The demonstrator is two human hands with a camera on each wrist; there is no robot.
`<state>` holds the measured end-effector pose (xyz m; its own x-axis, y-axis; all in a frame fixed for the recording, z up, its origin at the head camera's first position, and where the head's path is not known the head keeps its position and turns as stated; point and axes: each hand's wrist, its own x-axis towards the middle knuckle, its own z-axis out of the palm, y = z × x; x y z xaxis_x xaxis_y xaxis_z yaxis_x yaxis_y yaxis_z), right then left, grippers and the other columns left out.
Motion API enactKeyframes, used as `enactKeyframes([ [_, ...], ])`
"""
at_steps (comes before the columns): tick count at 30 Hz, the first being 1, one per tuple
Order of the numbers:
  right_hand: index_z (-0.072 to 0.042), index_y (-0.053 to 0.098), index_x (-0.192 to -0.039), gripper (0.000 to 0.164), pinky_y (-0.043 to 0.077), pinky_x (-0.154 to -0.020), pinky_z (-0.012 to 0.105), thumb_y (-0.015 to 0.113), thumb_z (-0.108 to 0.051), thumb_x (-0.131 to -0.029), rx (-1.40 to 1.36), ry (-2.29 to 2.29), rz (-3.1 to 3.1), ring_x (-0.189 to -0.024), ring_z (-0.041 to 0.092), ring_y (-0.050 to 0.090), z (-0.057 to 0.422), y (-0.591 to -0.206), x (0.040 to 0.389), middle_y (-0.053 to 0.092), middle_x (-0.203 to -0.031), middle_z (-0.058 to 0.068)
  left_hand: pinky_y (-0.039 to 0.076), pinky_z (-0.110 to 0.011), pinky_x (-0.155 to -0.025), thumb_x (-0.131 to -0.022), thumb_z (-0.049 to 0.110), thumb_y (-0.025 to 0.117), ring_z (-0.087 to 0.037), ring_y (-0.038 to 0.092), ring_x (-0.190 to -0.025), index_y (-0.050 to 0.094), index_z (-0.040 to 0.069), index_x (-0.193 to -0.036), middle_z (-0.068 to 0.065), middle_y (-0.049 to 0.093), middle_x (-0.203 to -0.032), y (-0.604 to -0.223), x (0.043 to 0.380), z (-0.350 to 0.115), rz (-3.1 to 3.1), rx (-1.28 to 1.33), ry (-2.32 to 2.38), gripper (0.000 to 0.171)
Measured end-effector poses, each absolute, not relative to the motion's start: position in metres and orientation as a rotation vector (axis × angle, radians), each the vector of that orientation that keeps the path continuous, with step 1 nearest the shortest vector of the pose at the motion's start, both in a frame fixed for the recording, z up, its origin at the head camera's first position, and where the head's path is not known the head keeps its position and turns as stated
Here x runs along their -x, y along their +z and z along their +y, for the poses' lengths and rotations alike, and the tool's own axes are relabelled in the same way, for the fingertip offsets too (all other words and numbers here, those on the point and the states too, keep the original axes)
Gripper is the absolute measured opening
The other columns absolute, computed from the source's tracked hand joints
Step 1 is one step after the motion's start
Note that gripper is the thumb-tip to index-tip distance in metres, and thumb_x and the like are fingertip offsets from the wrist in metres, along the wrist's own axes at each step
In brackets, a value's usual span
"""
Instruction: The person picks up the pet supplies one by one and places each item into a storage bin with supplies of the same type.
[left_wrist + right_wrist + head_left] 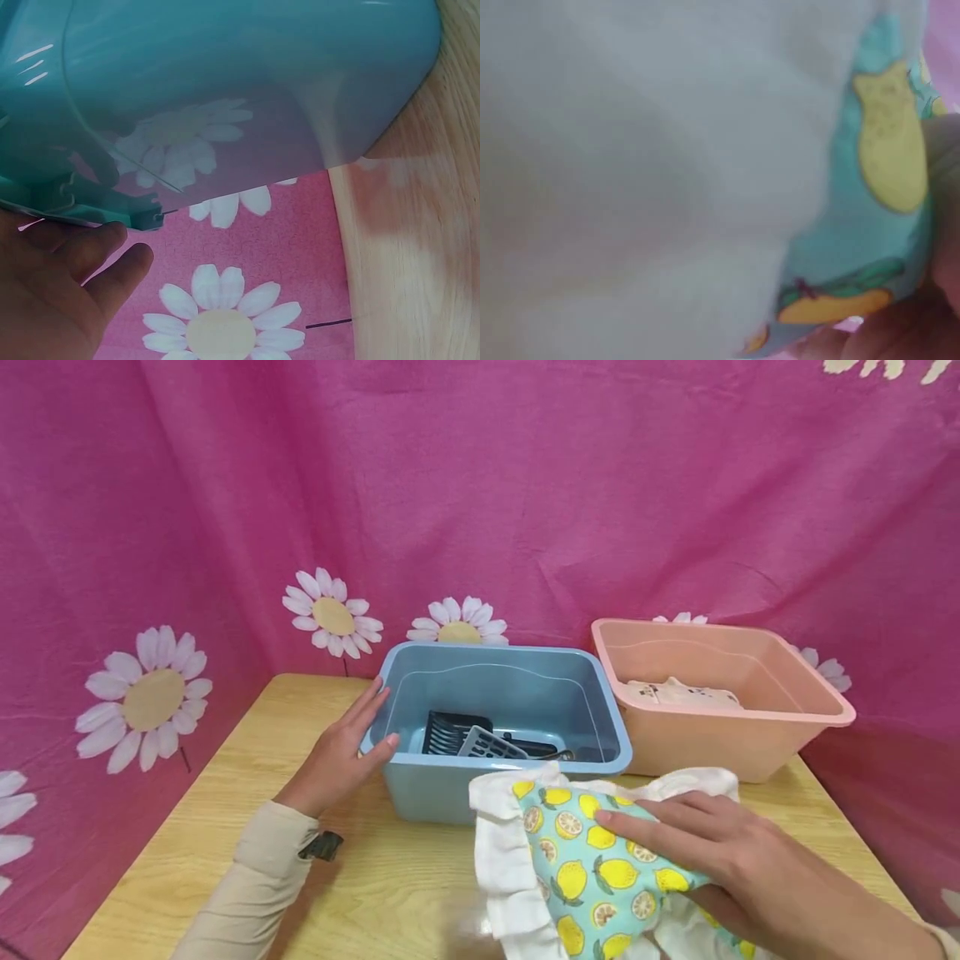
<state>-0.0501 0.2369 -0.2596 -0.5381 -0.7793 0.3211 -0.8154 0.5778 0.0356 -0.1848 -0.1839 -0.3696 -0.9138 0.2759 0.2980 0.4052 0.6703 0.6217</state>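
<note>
My right hand [727,852] grips a folded piece of lemon-print fabric [592,868] with a white ruffled edge, in front of the bins. In the right wrist view the white part of the fabric [645,180] fills most of the picture, and part of the hand [945,225] shows at the right edge. The left hand [345,756] rests at the left rim of a blue plastic bin [435,785], fingers spread and fairly straight. Inside that bin lie a black slotted utensil [448,732], a grey slotted turner [489,743] and dark handles.
Right of the blue bin stands a pink bin [697,743], with pale printed cloth [682,693] inside. Both stand on a wooden table [375,893]. A magenta curtain [465,485] with white daisies hangs close behind and at the sides.
</note>
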Motion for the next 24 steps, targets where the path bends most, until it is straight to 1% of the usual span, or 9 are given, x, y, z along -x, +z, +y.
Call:
enactKeyframes([
  [3,-0.022,0.051,-0.141,0.074,0.039,-0.09,0.013,0.061,-0.001,-0.071,-1.272,0.151,-2.436,-0.106,0.009,0.052,0.25,-0.241,0.063,0.059,-0.125,-0.011,0.041,-0.062,-0.096,-0.094,0.049,0.053,-0.033,0.021,-0.144,0.019,0.022,-0.156,0.009,0.007,-0.162,-0.37,0.184,-0.184,-2.712,0.548,-1.086,0.075],
  [5,-0.02,0.054,-0.139,0.071,0.035,-0.095,0.013,0.059,0.0,-0.071,-1.249,0.146,-2.405,-0.107,0.011,0.053,0.262,-0.231,0.08,0.06,-0.125,-0.008,0.04,-0.063,-0.097,-0.094,0.048,0.054,-0.033,0.021,-0.144,0.019,0.022,-0.155,0.008,0.007,-0.162,-0.37,0.183,-0.184,-2.707,0.547,-1.086,0.075],
  [7,-0.016,0.055,-0.138,0.083,0.031,-0.098,0.01,0.067,0.006,-0.059,-1.248,0.181,-2.373,-0.107,0.013,0.054,0.277,-0.223,0.1,0.062,-0.125,-0.003,0.04,-0.063,-0.098,-0.094,0.047,0.054,-0.033,0.02,-0.144,0.02,0.021,-0.155,0.008,0.007,-0.162,-0.369,0.183,-0.183,-2.699,0.556,-1.088,0.075],
  [10,-0.012,0.053,-0.139,0.086,0.027,-0.102,0.009,0.077,0.009,-0.059,-1.204,0.22,-2.374,-0.115,0.013,0.052,0.3,-0.216,0.133,0.059,-0.132,0.002,0.04,-0.062,-0.097,-0.094,0.047,0.054,-0.033,0.021,-0.144,0.02,0.02,-0.155,0.008,0.008,-0.162,-0.368,0.184,-0.181,-2.69,0.578,-1.089,0.076],
  [12,-0.014,0.051,-0.141,0.09,0.028,-0.1,0.008,0.081,0.01,-0.059,-1.135,0.235,-2.401,-0.116,0.009,0.05,0.311,-0.214,0.156,0.058,-0.133,0.005,0.042,-0.061,-0.097,-0.094,0.047,0.054,-0.033,0.021,-0.144,0.02,0.02,-0.155,0.007,0.008,-0.162,-0.368,0.184,-0.182,-2.694,0.574,-1.086,0.076],
  [15,-0.02,0.048,-0.144,0.094,0.039,-0.091,0.02,0.082,0.01,-0.062,-0.979,0.251,-2.486,-0.112,0.013,0.053,0.323,-0.212,0.188,0.06,-0.128,0.01,0.042,-0.061,-0.096,-0.094,0.047,0.054,-0.033,0.022,-0.144,0.02,0.02,-0.155,0.007,0.009,-0.162,-0.368,0.184,-0.183,-2.695,0.573,-1.066,0.075],
  [17,-0.023,0.047,-0.145,0.092,0.041,-0.084,0.03,0.081,0.009,-0.065,-0.877,0.253,-2.531,-0.105,0.018,0.056,0.33,-0.213,0.21,0.063,-0.122,0.012,0.042,-0.061,-0.097,-0.094,0.046,0.054,-0.032,0.023,-0.144,0.02,0.02,-0.155,0.006,0.01,-0.162,-0.368,0.183,-0.183,-2.687,0.576,-1.059,0.074],
  [20,-0.019,0.049,-0.142,0.084,0.042,-0.078,0.045,0.078,0.01,-0.068,-0.812,0.299,-2.551,-0.103,0.031,0.058,0.343,-0.221,0.246,0.063,-0.12,0.018,0.04,-0.062,-0.099,-0.094,0.045,0.054,-0.031,0.023,-0.144,0.021,0.02,-0.155,0.006,0.01,-0.162,-0.367,0.182,-0.184,-2.672,0.584,-1.055,0.073],
  [24,-0.012,0.052,-0.139,0.077,0.042,-0.078,0.051,0.075,0.012,-0.07,-0.743,0.371,-2.581,-0.101,0.038,0.059,0.363,-0.244,0.285,0.062,-0.119,0.024,0.039,-0.062,-0.1,-0.094,0.047,0.053,-0.03,0.022,-0.144,0.021,0.021,-0.155,0.007,0.01,-0.161,-0.368,0.184,-0.181,-2.684,0.575,-1.066,0.074],
])
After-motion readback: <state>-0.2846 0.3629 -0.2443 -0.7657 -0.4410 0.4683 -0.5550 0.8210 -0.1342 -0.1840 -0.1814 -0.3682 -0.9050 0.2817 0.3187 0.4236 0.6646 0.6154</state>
